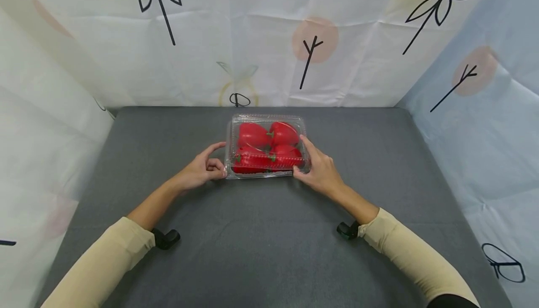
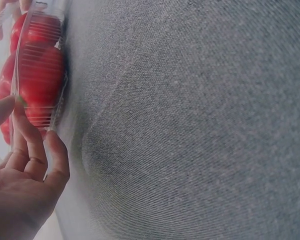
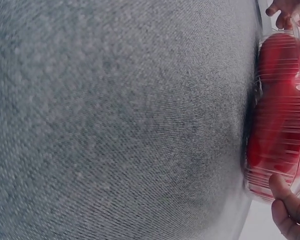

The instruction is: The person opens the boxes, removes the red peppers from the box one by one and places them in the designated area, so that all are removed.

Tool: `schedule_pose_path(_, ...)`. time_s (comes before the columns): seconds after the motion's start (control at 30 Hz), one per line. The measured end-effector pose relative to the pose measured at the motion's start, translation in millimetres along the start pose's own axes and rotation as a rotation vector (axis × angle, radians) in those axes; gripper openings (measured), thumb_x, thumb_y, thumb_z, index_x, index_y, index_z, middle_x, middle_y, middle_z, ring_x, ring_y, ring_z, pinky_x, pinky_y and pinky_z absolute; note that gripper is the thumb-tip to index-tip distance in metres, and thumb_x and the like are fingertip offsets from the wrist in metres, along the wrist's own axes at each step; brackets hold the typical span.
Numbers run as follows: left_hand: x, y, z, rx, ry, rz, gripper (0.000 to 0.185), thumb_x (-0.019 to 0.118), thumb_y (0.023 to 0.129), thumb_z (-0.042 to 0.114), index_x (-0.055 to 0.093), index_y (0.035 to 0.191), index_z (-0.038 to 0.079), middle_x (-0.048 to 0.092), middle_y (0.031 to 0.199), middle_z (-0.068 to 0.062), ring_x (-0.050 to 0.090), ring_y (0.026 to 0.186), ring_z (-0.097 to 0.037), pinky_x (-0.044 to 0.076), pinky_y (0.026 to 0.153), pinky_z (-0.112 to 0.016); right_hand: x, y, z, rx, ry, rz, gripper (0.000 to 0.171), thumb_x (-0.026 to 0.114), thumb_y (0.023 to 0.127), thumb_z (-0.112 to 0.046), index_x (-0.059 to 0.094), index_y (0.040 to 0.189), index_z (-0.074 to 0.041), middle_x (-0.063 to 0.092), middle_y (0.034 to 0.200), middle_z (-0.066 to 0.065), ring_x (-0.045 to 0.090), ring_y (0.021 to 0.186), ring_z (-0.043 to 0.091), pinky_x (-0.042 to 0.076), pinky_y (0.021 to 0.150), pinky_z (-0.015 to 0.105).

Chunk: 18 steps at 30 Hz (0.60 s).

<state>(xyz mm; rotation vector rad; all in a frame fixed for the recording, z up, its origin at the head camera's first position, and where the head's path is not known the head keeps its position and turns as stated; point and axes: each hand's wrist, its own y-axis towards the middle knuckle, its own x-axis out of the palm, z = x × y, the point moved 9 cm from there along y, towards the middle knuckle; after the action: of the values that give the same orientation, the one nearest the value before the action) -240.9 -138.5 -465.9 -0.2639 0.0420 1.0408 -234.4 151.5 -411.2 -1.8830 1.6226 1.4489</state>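
A clear plastic box (image 1: 268, 117) sits on the grey table with several red bell peppers (image 1: 253, 135) inside. Their green stems show through the plastic. At the box's left side, my left hand (image 1: 206, 166) pinches the rim; in the left wrist view its thumb and fingers (image 2: 34, 147) meet at the plastic edge. My right hand (image 1: 322, 170) grips the right side, its thumb near the front corner and its fingers along the side. From the right wrist view, the thumb (image 3: 282, 187) lies against the ribbed wall. Part of the right fingers is hidden.
The grey table (image 1: 252, 242) reaches back to a white curtain (image 1: 202, 64) with leaf and branch prints. More curtain hangs along the left and right sides. A black strap (image 1: 166, 238) is on the left wrist, another (image 1: 348, 230) on the right.
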Motion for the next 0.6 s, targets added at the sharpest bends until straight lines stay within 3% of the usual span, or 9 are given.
schedule_pose_path(0.13, -0.1, 0.1, 0.5, 0.000, 0.006, -0.001, 0.083, 0.069, 0.092, 0.002, 0.019, 0.157, 0.011, 0.065, 0.090, -0.013, 0.062, 0.080, -0.015, 0.050, 0.075, -0.026, -0.7, 0.6, -0.4, 0.000, -0.004, -0.002, 0.082, 0.075, 0.076, -0.017, 0.040, 0.150, -0.006, 0.064, 0.099, 0.015, 0.042, 0.058, 0.014, 0.041, 0.056, 0.035)
schedule_pose_path(0.4, 0.5, 0.5, -0.1, -0.004, 0.005, -0.012, 0.082, 0.069, 0.092, 0.002, 0.019, 0.157, 0.012, 0.065, 0.091, -0.014, 0.063, 0.082, -0.019, 0.050, 0.076, -0.027, -1.4, 2.0, -1.0, 0.000, 0.002, -0.009, 0.080, 0.074, 0.076, -0.013, 0.042, 0.149, -0.006, 0.055, 0.077, 0.010, 0.043, 0.056, 0.013, 0.040, 0.054, 0.034)
schedule_pose_path(0.6, 0.5, -0.2, 0.4, -0.009, 0.000, -0.012, 0.082, 0.068, 0.092, 0.002, 0.018, 0.157, 0.012, 0.065, 0.091, -0.014, 0.062, 0.082, -0.018, 0.050, 0.076, -0.027, -1.2, 1.2, -2.6, -0.005, 0.006, -0.013, 0.076, 0.072, 0.078, -0.012, 0.043, 0.148, -0.005, 0.055, 0.079, 0.009, 0.044, 0.057, 0.012, 0.040, 0.053, 0.033)
